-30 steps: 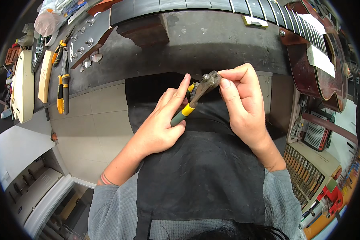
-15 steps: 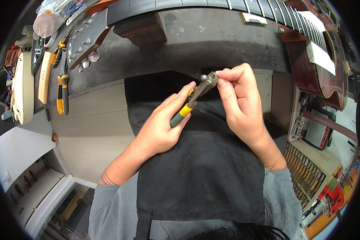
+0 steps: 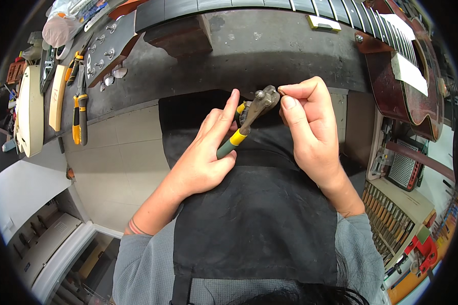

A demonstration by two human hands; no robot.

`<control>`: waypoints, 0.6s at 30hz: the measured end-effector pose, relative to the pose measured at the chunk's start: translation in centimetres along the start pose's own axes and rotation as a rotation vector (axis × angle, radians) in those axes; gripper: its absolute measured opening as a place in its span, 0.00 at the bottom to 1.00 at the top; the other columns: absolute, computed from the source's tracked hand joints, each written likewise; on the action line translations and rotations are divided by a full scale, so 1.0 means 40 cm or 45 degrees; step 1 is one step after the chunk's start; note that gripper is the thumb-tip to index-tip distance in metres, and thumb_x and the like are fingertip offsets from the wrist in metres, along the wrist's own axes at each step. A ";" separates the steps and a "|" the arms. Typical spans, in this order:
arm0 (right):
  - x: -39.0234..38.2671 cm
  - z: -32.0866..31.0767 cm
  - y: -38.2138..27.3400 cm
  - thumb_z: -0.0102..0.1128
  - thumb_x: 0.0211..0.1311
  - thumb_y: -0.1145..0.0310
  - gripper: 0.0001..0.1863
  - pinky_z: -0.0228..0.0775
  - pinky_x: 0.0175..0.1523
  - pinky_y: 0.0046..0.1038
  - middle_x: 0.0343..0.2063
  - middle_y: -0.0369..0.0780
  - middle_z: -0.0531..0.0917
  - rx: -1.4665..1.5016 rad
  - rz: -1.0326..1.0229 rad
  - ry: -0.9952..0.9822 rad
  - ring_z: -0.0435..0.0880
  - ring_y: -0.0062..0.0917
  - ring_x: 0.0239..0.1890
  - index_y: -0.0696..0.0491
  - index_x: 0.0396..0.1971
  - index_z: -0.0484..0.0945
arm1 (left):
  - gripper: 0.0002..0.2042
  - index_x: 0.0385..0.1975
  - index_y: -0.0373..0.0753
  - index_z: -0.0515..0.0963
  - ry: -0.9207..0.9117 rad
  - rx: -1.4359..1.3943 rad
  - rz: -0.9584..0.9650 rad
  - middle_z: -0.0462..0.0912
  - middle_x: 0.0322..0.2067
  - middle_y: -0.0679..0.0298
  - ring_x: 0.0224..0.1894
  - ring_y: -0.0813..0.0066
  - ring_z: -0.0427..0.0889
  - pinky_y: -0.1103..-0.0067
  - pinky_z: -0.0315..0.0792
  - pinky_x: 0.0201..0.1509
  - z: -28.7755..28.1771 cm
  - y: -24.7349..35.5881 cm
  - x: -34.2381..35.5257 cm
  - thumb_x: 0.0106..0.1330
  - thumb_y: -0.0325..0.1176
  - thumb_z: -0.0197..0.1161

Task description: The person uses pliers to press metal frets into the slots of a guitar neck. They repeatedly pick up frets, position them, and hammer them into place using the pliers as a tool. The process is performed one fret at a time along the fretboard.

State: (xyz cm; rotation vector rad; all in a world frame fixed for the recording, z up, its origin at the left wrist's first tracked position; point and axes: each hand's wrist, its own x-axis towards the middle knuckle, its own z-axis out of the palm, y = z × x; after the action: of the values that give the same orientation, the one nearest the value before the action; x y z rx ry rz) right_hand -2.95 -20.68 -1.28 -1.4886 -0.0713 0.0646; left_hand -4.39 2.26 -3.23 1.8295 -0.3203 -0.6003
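Since the earlier frame, your left index finger has lifted and straightened, the handles of the pliers (image 3: 258,107) have spread apart, and your right hand (image 3: 313,122) has drawn slightly to the right of the tool's head.

The pliers lie between your hands, above the black apron (image 3: 254,218) and just short of the front edge of the tabletop (image 3: 269,63). Their long axis runs on a slant: handles low and toward your left, head up and toward your right. Your left hand (image 3: 203,155) has the handles in a loosened hold, a green grip with a yellow band showing by the thumb. Your right hand is the nearer to the head: thumb and forefinger make a narrow pinch just beside its right side. You cannot tell here whether they touch the metal or pinch something small.
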 end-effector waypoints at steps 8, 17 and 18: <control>0.000 0.002 -0.003 0.53 0.86 0.78 0.05 0.72 0.48 0.18 0.43 0.34 0.81 0.018 0.006 -0.016 0.76 0.10 0.42 0.59 0.54 0.74 | 0.54 0.89 0.40 0.47 -0.012 0.098 0.024 0.70 0.59 0.54 0.63 0.59 0.72 0.71 0.60 0.78 -0.003 0.009 -0.001 0.54 0.18 0.57; 0.001 -0.001 -0.001 0.53 0.86 0.78 0.05 0.71 0.46 0.18 0.41 0.34 0.81 -0.024 -0.008 -0.011 0.75 0.10 0.40 0.59 0.54 0.74 | 0.54 0.89 0.41 0.47 -0.015 0.092 0.000 0.70 0.59 0.54 0.62 0.60 0.72 0.72 0.60 0.77 -0.002 0.013 0.002 0.54 0.17 0.57; 0.002 -0.001 0.000 0.53 0.86 0.78 0.05 0.71 0.46 0.18 0.41 0.34 0.81 -0.024 -0.015 -0.010 0.75 0.10 0.40 0.59 0.54 0.74 | 0.54 0.89 0.41 0.47 -0.012 0.096 0.004 0.70 0.59 0.54 0.62 0.60 0.72 0.72 0.60 0.76 -0.002 0.012 0.003 0.54 0.17 0.57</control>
State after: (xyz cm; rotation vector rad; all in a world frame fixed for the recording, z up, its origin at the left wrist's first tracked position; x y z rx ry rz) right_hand -2.89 -20.69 -1.27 -1.5064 -0.0873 0.0609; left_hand -4.23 2.10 -2.77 1.8983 -0.3565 -0.6021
